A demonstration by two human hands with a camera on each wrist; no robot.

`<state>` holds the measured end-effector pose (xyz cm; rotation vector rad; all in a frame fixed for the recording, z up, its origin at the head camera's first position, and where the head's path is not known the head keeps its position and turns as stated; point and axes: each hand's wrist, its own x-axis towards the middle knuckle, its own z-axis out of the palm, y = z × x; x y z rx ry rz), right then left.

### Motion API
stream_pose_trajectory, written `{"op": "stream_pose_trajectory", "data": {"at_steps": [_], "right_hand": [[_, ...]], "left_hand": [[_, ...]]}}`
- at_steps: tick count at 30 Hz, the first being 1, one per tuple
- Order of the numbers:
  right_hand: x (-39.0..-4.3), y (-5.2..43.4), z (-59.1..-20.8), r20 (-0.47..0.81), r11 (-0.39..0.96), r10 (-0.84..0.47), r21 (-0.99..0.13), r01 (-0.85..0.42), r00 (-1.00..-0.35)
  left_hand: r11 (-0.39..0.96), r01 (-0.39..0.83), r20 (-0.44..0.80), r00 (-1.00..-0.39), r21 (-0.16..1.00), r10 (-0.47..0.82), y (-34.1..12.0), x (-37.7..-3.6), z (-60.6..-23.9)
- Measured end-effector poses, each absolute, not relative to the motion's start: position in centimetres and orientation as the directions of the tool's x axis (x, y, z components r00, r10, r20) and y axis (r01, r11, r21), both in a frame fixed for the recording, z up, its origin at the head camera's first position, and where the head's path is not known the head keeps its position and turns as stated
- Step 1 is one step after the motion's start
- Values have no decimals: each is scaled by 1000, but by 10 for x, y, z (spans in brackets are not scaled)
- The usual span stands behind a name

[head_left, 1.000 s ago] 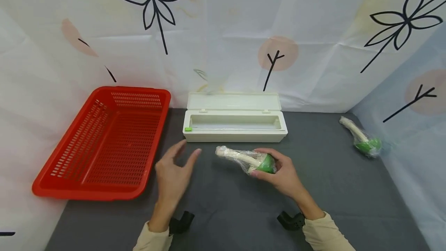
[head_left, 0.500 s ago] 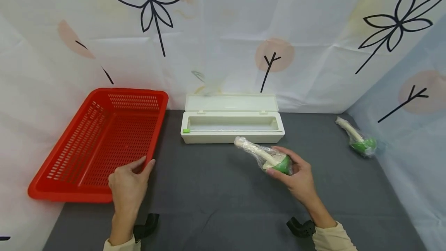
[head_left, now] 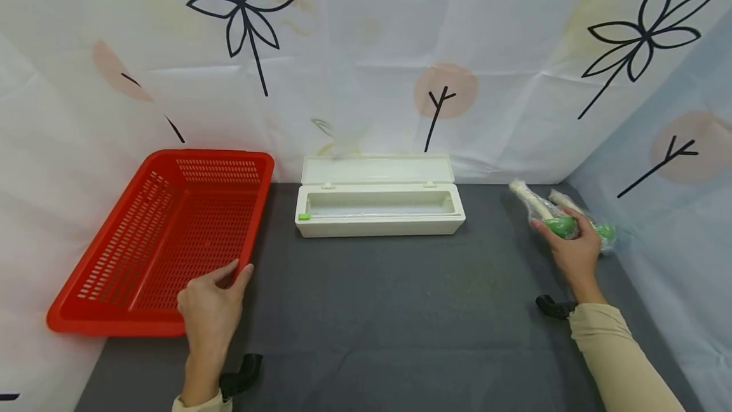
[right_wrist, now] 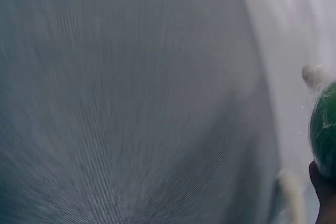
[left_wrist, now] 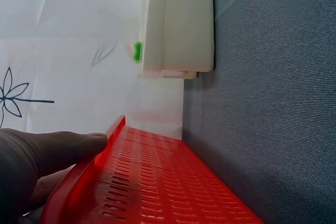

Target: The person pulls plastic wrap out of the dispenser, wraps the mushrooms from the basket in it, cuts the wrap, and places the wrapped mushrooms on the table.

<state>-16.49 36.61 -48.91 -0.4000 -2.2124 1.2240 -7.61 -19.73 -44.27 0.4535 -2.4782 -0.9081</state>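
- Where my right hand (head_left: 574, 248) curls its fingers, it holds a plastic-wrapped vegetable (head_left: 548, 215): pale stalk, green end, glossy film.
- My left hand (head_left: 210, 306) rests relaxed at the red basket (head_left: 114, 285) rim.

L hand (head_left: 213, 304) low, near, fingers straight, relaxed; R hand (head_left: 574, 248) extended far right, arm outstretched, fingers curled in grip.
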Motion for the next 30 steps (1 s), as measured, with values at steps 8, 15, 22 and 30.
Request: {"op": "stream_pose_trajectory", "data": {"at_steps": [8,15,22,30], "right_hand": [[-184,379,-514,221,577,502,-806,133,-836],[-184,380,-510,140,605,465,-771,198,-874],[-177,376,-498,152,650,424,-738,183,-893],[-169,321,-452,374,817,219,-575,-40,-901]], "left_hand": [[716,-146,294,-842,683,-452,-199,-75,-444],[715,-135,310,-835,686,-455,-197,-78,-444],[699,-113,302,-845,706,-442,-197,-79,-444],[805,-104,310,-888,584,-339,-187,-88,-429]]}}
